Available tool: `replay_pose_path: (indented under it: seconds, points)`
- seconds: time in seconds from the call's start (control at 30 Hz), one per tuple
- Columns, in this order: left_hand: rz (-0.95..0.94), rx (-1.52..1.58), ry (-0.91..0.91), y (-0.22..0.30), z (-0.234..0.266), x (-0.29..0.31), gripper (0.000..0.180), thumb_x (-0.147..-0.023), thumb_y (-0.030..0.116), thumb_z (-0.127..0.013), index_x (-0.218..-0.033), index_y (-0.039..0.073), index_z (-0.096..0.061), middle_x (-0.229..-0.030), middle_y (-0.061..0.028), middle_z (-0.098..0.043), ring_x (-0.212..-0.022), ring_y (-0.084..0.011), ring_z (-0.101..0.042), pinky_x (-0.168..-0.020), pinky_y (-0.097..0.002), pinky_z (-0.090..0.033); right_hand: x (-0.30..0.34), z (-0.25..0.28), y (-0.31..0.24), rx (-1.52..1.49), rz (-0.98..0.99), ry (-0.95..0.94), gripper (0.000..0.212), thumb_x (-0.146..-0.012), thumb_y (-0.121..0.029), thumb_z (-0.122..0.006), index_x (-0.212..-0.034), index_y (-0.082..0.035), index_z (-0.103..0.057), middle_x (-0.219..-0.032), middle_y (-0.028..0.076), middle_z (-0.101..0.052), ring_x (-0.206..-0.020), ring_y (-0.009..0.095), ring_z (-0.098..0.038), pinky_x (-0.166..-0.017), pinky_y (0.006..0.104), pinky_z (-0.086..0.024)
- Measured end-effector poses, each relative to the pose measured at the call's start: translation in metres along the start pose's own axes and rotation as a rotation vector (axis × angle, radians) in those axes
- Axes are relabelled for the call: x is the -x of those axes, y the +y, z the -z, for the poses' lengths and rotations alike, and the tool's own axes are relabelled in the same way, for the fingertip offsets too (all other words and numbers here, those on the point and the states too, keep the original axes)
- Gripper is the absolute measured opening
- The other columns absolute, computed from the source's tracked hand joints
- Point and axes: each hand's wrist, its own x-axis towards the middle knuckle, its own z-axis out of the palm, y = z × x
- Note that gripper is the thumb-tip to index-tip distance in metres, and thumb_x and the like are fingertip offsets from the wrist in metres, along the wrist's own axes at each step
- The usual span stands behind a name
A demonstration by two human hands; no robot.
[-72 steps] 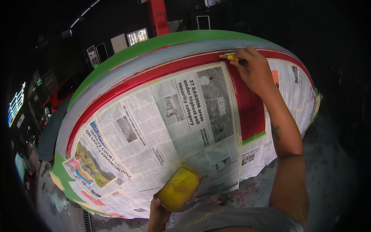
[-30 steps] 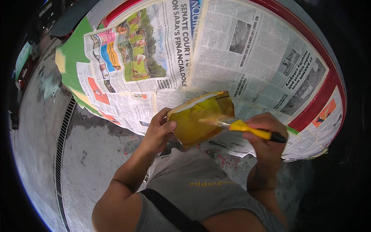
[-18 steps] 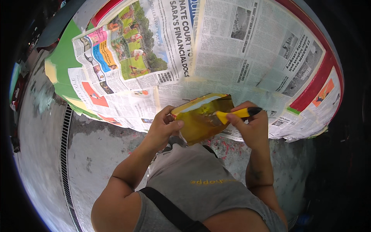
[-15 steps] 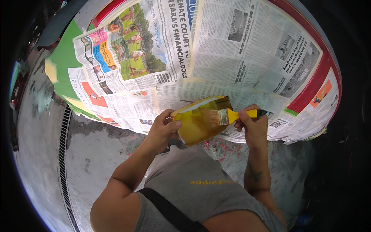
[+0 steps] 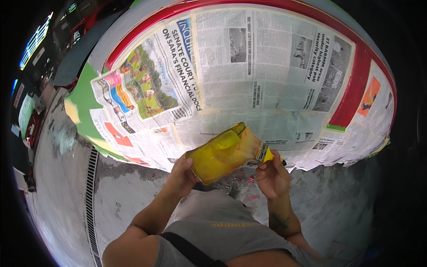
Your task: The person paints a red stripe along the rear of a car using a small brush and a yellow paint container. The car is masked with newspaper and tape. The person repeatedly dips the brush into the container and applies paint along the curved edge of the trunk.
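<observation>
My left hand (image 5: 181,177) grips the near left end of a yellow, box-shaped container (image 5: 208,163), its thumb over the edge. The container is tilted, with its far end up toward the right. In my right hand (image 5: 273,177) is a flat paintbrush (image 5: 263,151) with a yellow handle and a metal band, held by thumb and fingers. Its pale, yellow-stained bristles (image 5: 248,144) lie against the container's right side. Whether they dip inside or rest on the rim, I cannot tell. Just beyond both hands is a curved vehicle panel masked with newspaper (image 5: 267,95).
Red trim (image 5: 353,95) borders the paper, and a green painted patch (image 5: 82,104) shows at the left. Below is a stained concrete floor (image 5: 126,191) with a drain grate (image 5: 90,200). A dark vehicle part (image 5: 80,62) and a red car (image 5: 32,124) stand farther left.
The brush has turned, so its bristles point up and left at the container's right side rather than lying across it. My right hand has come lower and leftward. The view takes in more beyond the panel.
</observation>
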Motion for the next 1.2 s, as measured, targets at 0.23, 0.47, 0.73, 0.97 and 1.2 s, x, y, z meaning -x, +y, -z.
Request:
replay_pose_path:
  seconds: [0.23, 0.47, 0.73, 0.97, 1.2]
  points:
    - [0.015, 0.060, -0.162, 0.023, 0.028, -0.010, 0.094, -0.098, 0.052, -0.083, -0.164, -0.003, -0.045, -0.158, -0.0158, -0.062, -0.145, -0.0275, -0.061, -0.119, -0.0461, -0.053, -0.030, -0.041, 0.009, 0.074, 0.271, 0.008, 0.026, -0.115, -0.029, -0.068, -0.135, -0.013, -0.067, -0.118, 0.010, -0.078, -0.102, 0.021, -0.077, -0.084, 0.0342, -0.062]
    - [0.119, 0.072, -0.223, 0.067, 0.097, -0.028, 0.075, -0.095, 0.047, -0.088, -0.144, -0.001, -0.057, -0.141, -0.0142, -0.066, -0.132, -0.0277, -0.066, -0.113, -0.0466, -0.056, -0.137, -0.168, -0.011, 0.818, 1.175, -0.062, 0.029, -0.107, 0.000, -0.074, -0.135, -0.002, -0.067, -0.128, 0.017, -0.077, -0.114, 0.025, -0.078, -0.092, 0.0389, -0.065]
    - [0.250, 0.060, -0.326, 0.114, 0.131, -0.037, 0.089, -0.095, 0.043, -0.087, -0.164, 0.004, -0.046, -0.154, -0.0128, -0.063, -0.142, -0.0281, -0.064, -0.117, -0.0470, -0.057, -0.226, -0.258, -0.022, 1.749, 1.749, -0.049, 0.027, -0.093, 0.007, -0.085, -0.118, -0.001, -0.080, -0.124, 0.021, -0.079, -0.114, 0.031, -0.079, -0.098, 0.0368, -0.062]
    - [0.260, 0.036, -0.314, 0.113, 0.149, -0.049, 0.090, -0.095, 0.039, -0.086, -0.167, 0.007, -0.043, -0.155, -0.0133, -0.062, -0.137, -0.0320, -0.068, -0.102, -0.0568, -0.065, -0.222, -0.264, -0.034, 1.775, 1.672, -0.008, 0.023, -0.094, 0.007, -0.083, -0.116, 0.000, -0.078, -0.122, 0.020, -0.079, -0.112, 0.032, -0.079, -0.099, 0.0370, -0.061]
    - [0.170, 0.072, -0.245, 0.098, 0.130, -0.053, 0.080, -0.093, 0.041, -0.086, -0.156, 0.006, -0.051, -0.145, -0.0165, -0.065, -0.128, -0.0343, -0.070, -0.098, -0.0586, -0.067, -0.219, -0.281, -0.059, 1.783, 1.516, -0.069, 0.021, -0.094, 0.003, -0.085, -0.114, 0.002, -0.077, -0.115, 0.016, -0.080, -0.105, 0.029, -0.079, -0.094, 0.0352, -0.061]
